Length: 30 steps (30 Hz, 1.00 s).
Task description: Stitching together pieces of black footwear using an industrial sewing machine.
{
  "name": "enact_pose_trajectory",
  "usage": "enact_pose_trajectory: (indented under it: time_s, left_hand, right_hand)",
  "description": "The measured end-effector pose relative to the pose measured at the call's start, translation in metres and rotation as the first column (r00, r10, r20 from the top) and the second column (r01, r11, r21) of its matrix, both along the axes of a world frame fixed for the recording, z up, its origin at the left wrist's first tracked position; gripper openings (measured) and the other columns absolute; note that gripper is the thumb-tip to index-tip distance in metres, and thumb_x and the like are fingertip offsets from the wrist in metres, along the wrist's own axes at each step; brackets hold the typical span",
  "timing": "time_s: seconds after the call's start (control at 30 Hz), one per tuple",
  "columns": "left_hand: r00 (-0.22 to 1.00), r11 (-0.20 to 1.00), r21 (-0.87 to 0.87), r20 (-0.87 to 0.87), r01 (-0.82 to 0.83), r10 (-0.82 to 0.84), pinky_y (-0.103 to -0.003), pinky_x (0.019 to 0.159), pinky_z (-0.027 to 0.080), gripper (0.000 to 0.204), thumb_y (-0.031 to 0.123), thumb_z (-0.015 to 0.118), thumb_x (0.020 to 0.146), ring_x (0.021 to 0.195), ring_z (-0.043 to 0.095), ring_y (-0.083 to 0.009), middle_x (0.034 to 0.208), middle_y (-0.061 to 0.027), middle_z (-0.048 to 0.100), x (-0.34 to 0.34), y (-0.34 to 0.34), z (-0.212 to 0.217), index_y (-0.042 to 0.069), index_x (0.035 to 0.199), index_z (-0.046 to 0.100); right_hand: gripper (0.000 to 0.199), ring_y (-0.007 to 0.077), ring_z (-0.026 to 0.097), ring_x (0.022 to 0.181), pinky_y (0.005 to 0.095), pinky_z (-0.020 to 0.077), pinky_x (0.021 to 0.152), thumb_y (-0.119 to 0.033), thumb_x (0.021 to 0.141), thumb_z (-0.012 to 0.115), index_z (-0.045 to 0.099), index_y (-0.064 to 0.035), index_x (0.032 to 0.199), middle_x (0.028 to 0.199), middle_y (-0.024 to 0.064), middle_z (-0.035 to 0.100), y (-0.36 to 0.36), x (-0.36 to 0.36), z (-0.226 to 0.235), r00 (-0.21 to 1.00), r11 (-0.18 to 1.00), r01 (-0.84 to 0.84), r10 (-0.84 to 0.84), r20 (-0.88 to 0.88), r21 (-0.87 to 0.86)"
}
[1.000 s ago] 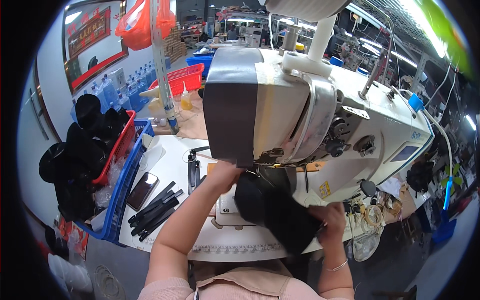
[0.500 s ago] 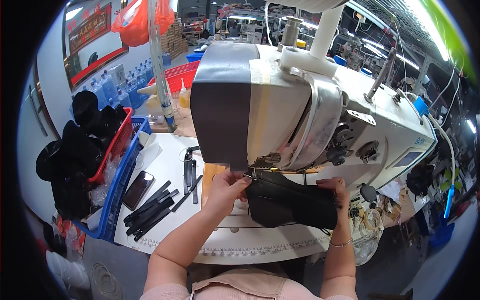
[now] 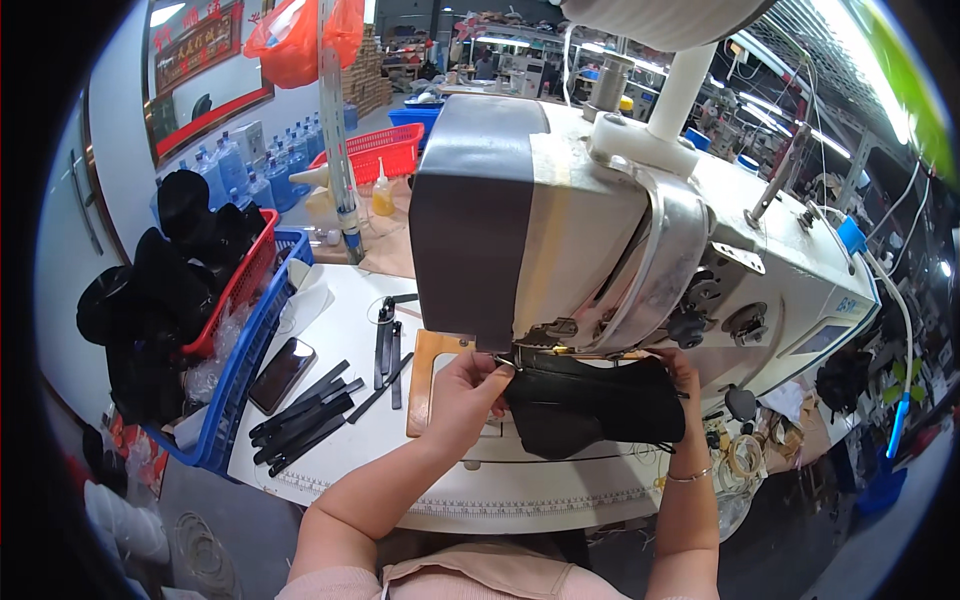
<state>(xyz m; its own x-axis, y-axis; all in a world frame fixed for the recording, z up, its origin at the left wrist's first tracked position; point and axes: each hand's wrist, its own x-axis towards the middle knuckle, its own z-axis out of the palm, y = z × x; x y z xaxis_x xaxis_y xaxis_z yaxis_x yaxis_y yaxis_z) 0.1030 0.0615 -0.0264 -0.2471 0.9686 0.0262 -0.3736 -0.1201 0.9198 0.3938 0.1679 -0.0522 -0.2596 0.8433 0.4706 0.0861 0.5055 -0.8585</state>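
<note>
A black leather piece shaped like a boot upper (image 3: 600, 410) lies under the head of a large sewing machine (image 3: 570, 210), its upper edge at the needle area. My left hand (image 3: 472, 392) pinches its left corner, thumb and forefinger beside a small shiny metal part (image 3: 506, 362) near the presser foot. At the other end my right hand (image 3: 682, 378) grips the piece, with the fingers partly hidden behind it. Just left of my left hand shows a tan wooden plate (image 3: 422, 385) on the white machine table (image 3: 400, 480).
Several black straps (image 3: 305, 420) and a phone (image 3: 282, 375) lie on the table's left. Beyond them, a blue basket (image 3: 230, 400) and a red basket (image 3: 240, 285) hold black boot-like pieces. A metal post (image 3: 338, 150) stands behind. Tape rolls (image 3: 745, 455) sit at right.
The whole view has shifted, so the machine and table appear slightly farther right. My right fingers sit closer behind the black piece's far edge. Both hands keep their hold.
</note>
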Motion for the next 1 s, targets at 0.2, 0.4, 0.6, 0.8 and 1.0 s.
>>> enact_pose_trajectory:
  time_s: [0.2, 0.4, 0.6, 0.8, 1.0]
  left_hand:
    - [1.0, 1.0, 0.003, 0.0, -0.025, 0.025, -0.019, 0.042, 0.041, 0.013, 0.01, 0.064, 0.087, 0.05, 0.052, -0.0066, 0.066, -0.0024, 0.058, 0.001, 0.0, 0.0, 0.003, 0.084, 0.054]
    - [0.999, 0.999, -0.025, -0.03, -0.04, 0.039, -0.019, 0.042, 0.041, 0.012, 0.01, 0.064, 0.087, 0.049, 0.052, -0.0064, 0.067, -0.0026, 0.058, -0.001, 0.001, 0.002, 0.002, 0.086, 0.055]
    - [1.0, 0.999, -0.034, -0.011, -0.027, 0.026, -0.019, 0.042, 0.042, 0.009, 0.009, 0.062, 0.087, 0.049, 0.052, -0.0063, 0.067, -0.0023, 0.058, 0.0, 0.003, 0.004, 0.002, 0.086, 0.056]
    - [1.0, 0.999, -0.026, -0.01, -0.023, 0.023, -0.019, 0.042, 0.042, 0.009, 0.009, 0.062, 0.087, 0.049, 0.053, -0.0069, 0.068, -0.0028, 0.059, -0.001, 0.003, 0.002, 0.002, 0.087, 0.057]
    - [1.0, 1.0, -0.023, 0.002, -0.017, 0.017, -0.019, 0.042, 0.042, 0.01, 0.01, 0.063, 0.087, 0.049, 0.054, -0.0073, 0.069, -0.0034, 0.059, -0.002, 0.003, 0.002, 0.002, 0.088, 0.056]
  right_hand:
    - [0.02, 0.0116, 0.06, 0.088, 0.0224, 0.048, 0.073, 0.0, 0.087, 0.057, 0.06, 0.002, 0.106, 0.101, 0.0077, 0.063, -0.069, 0.02, 0.006, 0.955, 0.93, 0.27, -0.292, -0.057, -0.247]
    - [0.012, 0.0105, 0.052, 0.062, 0.0228, 0.0394, 0.047, 0.003, 0.082, 0.062, 0.064, 0.0004, 0.094, 0.098, 0.01, 0.065, -0.1, 0.032, 0.048, 0.477, 0.328, 0.684, -0.877, -0.059, 0.651]
    - [0.015, 0.0141, 0.06, 0.078, 0.0252, 0.0448, 0.054, -0.004, 0.088, 0.06, 0.065, -0.0002, 0.101, 0.109, 0.0124, 0.063, -0.078, 0.059, -0.003, 0.502, 0.418, 0.649, -0.863, 0.056, 0.636]
    - [0.029, 0.0094, 0.054, 0.075, 0.0208, 0.0401, 0.057, 0.0, 0.089, 0.058, 0.059, -0.0007, 0.117, 0.12, 0.0142, 0.058, -0.077, 0.048, -0.016, 0.578, 0.433, 0.676, -0.814, -0.063, 0.596]
    - [0.036, 0.0072, 0.043, 0.063, 0.0206, 0.0353, 0.051, 0.002, 0.085, 0.059, 0.056, -0.0026, 0.121, 0.127, 0.0119, 0.054, -0.082, 0.04, -0.015, 0.559, 0.434, 0.687, -0.828, -0.042, 0.583]
